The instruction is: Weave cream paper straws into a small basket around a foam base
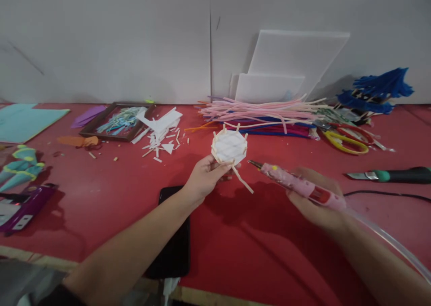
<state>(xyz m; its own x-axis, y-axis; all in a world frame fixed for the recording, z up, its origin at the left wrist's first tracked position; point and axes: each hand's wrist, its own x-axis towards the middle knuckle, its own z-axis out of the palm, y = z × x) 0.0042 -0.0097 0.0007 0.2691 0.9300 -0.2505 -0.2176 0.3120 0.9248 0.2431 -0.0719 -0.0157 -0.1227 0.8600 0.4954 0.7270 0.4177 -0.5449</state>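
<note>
Apparently, white disc (229, 147) sits in left hand's (206, 176) fingertips.

Bare red tabletop (242, 256) lies open nearest the person, bounded left by a black phone (173, 247).

- The left grip (206, 180) holds a white disc (229, 148) edged with pale stems (242, 180).
- The right grip (311, 202) holds a pink glue gun (299, 184), tip at the disc's four o'clock.
- Around the disc on the red surface (235, 261): scissors (357, 152) at three, phone (175, 252) at seven, tray (111, 137) at nine o'clock.
</note>
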